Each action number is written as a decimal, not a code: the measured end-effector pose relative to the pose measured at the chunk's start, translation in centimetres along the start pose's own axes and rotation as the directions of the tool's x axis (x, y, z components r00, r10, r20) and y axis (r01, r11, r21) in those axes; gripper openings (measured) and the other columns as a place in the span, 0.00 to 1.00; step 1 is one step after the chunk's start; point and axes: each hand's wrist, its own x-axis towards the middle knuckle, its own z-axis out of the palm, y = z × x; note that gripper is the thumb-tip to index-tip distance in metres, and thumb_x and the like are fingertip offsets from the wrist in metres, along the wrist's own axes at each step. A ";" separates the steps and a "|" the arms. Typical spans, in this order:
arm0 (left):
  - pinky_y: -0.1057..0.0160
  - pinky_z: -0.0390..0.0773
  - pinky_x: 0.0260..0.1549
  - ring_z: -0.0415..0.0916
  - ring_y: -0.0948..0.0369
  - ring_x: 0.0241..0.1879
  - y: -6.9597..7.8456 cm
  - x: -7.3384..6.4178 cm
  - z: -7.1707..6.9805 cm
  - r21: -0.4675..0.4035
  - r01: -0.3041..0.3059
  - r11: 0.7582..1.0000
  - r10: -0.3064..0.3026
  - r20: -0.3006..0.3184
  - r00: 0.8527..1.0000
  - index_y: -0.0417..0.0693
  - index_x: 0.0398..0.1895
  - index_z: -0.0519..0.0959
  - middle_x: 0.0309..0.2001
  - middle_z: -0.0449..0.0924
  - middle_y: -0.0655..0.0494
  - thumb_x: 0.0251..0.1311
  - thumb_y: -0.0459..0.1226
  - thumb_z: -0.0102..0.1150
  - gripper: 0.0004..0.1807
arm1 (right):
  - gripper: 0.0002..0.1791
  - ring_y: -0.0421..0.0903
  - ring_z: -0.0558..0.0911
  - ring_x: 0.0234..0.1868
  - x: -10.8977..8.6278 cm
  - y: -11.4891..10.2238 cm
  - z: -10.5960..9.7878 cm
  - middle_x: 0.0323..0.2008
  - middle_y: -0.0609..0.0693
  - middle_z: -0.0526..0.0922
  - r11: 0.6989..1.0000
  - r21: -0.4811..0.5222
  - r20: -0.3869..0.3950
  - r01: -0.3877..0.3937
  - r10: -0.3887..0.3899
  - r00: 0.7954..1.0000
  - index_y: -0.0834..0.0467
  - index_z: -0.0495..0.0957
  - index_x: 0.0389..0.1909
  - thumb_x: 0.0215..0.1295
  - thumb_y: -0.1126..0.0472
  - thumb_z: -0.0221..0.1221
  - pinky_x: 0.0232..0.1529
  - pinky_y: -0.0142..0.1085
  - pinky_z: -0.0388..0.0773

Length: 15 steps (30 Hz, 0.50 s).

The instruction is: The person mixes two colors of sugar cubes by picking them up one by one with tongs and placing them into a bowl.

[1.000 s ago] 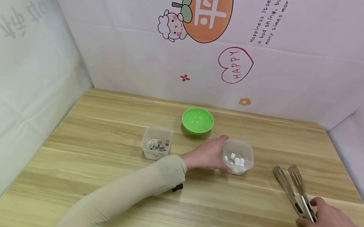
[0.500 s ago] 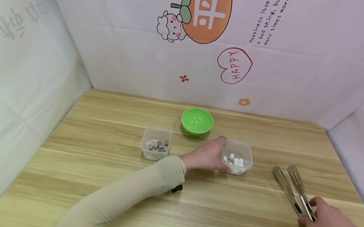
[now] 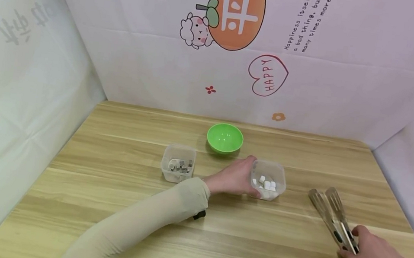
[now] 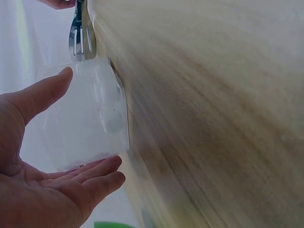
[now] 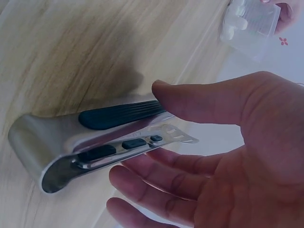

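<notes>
My left hand (image 3: 237, 177) grips the left side of a clear square plastic container (image 3: 269, 168). Several small white cubes (image 3: 269, 185) lie inside it. The left wrist view shows the thumb against one wall of the plastic box (image 4: 78, 123) and the fingers along another. At the right of the table, my right hand (image 3: 378, 257) holds metal serving tongs (image 3: 323, 209) by the handle. Up close in the right wrist view, the thumb meets the dark green grip pad (image 5: 118, 115), with fingers at the opposite arm. The tongs' slotted heads stand apart, pointing toward the back wall.
A second clear container (image 3: 172, 156) with several dark grey metallic cubes stands left of my left hand. The green bowl (image 3: 225, 138) sits behind, between both containers. White printed sheets (image 3: 141, 63) wall off the wooden table (image 3: 214, 252) at the back and sides.
The container with the white cubes shifts very slightly left with my left hand. My right hand and the tongs stay nearly still.
</notes>
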 end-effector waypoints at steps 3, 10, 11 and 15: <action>0.70 0.79 0.52 0.78 0.61 0.49 0.1 -0.2 -0.1 -0.005 0.010 1.000 -0.010 0.003 1.000 0.37 0.68 0.70 0.55 0.81 0.48 0.41 0.42 0.89 0.51 | 0.37 0.55 0.81 0.33 -0.1 0.2 0.2 0.31 0.57 0.80 1.000 -0.004 0.025 -0.016 0.017 1.000 0.73 0.69 0.52 0.62 0.45 0.71 0.27 0.57 0.77; 0.70 0.79 0.51 0.78 0.61 0.49 0.1 -0.6 -0.4 0.005 0.023 1.000 -0.023 0.009 1.000 0.36 0.69 0.69 0.54 0.81 0.48 0.42 0.44 0.89 0.52 | 0.37 0.58 0.83 0.34 0.0 0.6 0.3 0.37 0.67 0.82 0.999 -0.004 0.072 -0.046 0.046 0.996 0.72 0.71 0.49 0.62 0.43 0.72 0.29 0.59 0.78; 0.70 0.79 0.51 0.78 0.62 0.48 0.0 -0.6 -0.4 0.005 0.023 1.000 -0.023 0.009 1.000 0.36 0.69 0.69 0.54 0.81 0.49 0.41 0.44 0.89 0.52 | 0.36 0.57 0.82 0.33 0.1 0.6 0.3 0.35 0.65 0.82 0.999 0.000 0.075 -0.048 0.047 0.996 0.72 0.71 0.48 0.62 0.43 0.72 0.29 0.58 0.78; 0.70 0.79 0.52 0.77 0.61 0.49 -0.1 -0.8 -0.4 0.011 0.023 1.000 -0.023 0.012 1.000 0.37 0.69 0.69 0.55 0.80 0.49 0.42 0.43 0.89 0.52 | 0.32 0.52 0.80 0.30 0.3 0.8 0.6 0.31 0.57 0.82 0.999 0.018 0.068 -0.038 0.036 0.997 0.70 0.74 0.44 0.62 0.45 0.72 0.29 0.55 0.78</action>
